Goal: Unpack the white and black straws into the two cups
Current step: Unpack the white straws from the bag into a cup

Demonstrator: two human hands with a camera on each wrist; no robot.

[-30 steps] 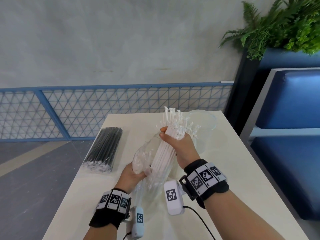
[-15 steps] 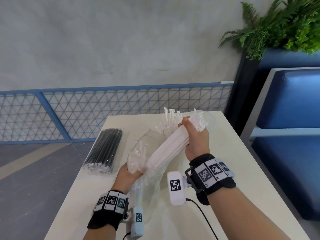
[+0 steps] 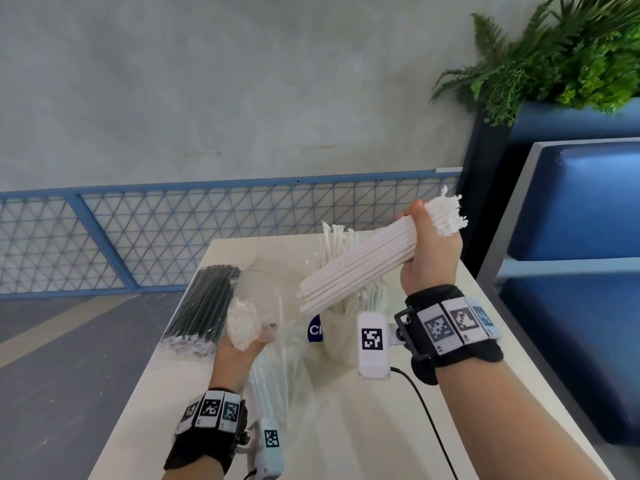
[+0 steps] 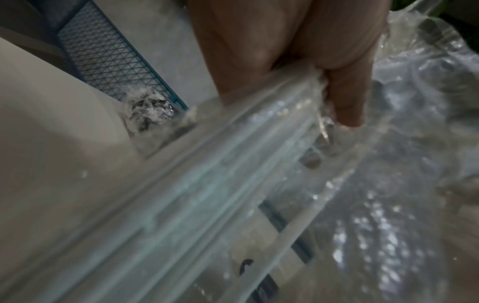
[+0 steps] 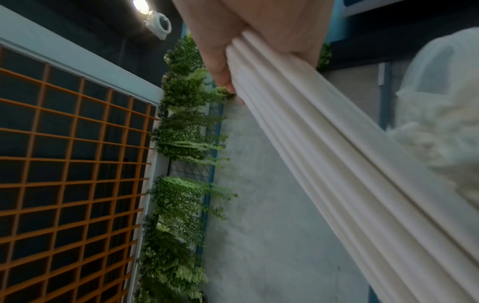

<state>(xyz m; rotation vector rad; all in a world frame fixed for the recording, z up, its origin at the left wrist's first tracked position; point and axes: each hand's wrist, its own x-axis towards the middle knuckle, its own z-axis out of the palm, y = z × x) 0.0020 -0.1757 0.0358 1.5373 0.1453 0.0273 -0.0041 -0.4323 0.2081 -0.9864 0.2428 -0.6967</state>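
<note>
The right hand point(image 3: 429, 251) is curled tight round a bundle of white straws point(image 3: 360, 265), gripping near the upper ends so the long lower part hangs free and slanted; held that way, the loose ends can be swung over a cup and dropped in together. Their lower tips are clear of the bag point(image 3: 277, 368) and hang just above the cup point(image 3: 341, 337), which already holds other white straws standing upright, so this looks like one more handful on its way in. The left hand point(image 3: 239, 348) pinches the mouth of the clear bag, its fingers point(image 4: 344, 98) closed on the plastic, likely to keep the wrapper still and open while straws slide out; more white straws lie inside it on the counter point(image 3: 381, 427). The black straws point(image 3: 207, 303) lie sealed in their own pack at the counter's left edge, apart from both hands, probably left for later. A second cup cannot be made out clearly. Behind the counter runs a blue railing point(image 3: 138, 202), with a plant point(image 3: 554, 57) at the right.
</note>
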